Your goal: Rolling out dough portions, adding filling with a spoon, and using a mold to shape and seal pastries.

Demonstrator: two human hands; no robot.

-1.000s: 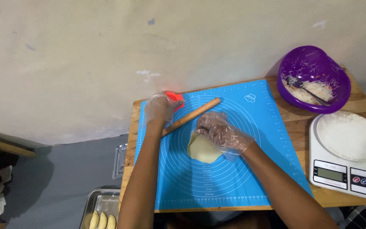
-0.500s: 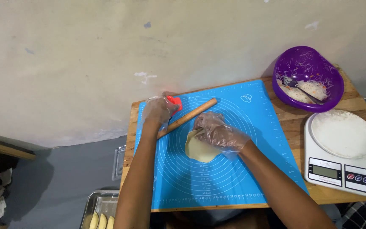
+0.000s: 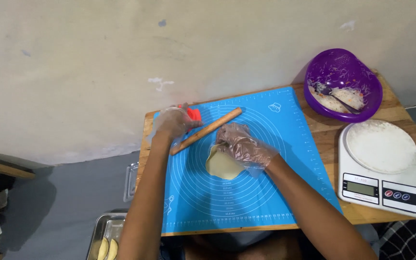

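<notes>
I see my gloved right hand point(image 3: 243, 146) spread flat, fingers pressing the upper edge of a pale flattened dough round point(image 3: 223, 166) lying mid blue silicone mat point(image 3: 266, 192) on the wooden tabletop point(image 3: 328, 139). My gloved left hand point(image 3: 172, 123) is curled over a red object point(image 3: 194, 115), just beside the wooden rolling pin point(image 3: 208, 130).
</notes>
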